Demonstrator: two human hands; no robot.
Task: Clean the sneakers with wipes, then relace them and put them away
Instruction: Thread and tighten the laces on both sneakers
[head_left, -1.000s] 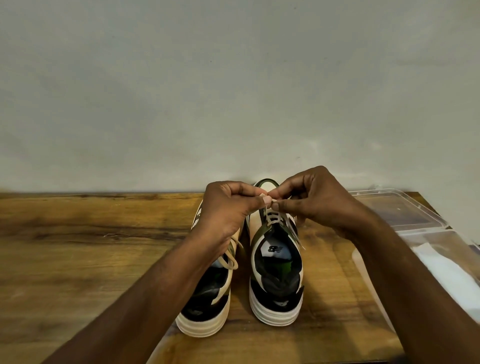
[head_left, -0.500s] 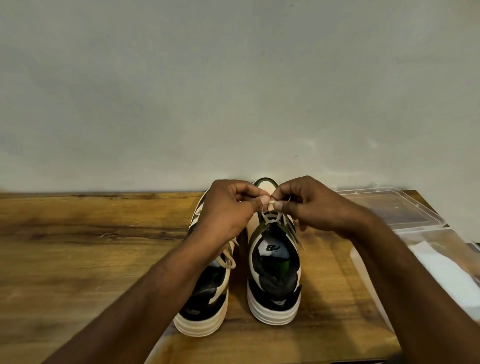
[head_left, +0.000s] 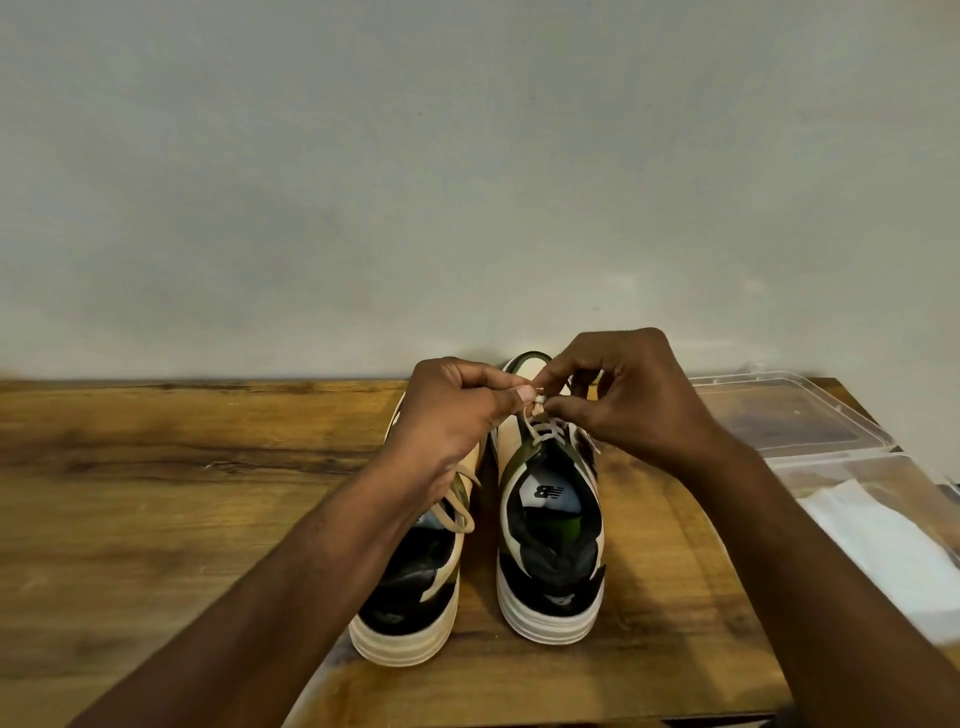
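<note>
Two sneakers stand side by side on the wooden table (head_left: 156, 519), heels toward the camera. Above the right sneaker (head_left: 550, 545), the left hand (head_left: 457, 415) and right hand (head_left: 628, 405) meet, fingers of both pinched on its white lace (head_left: 540, 423). The left forearm hides much of the left sneaker (head_left: 415, 597). Right of the right sneaker, a clear plastic box (head_left: 831, 441) is cut off by the frame edge; its white contents are hard to identify.
</note>
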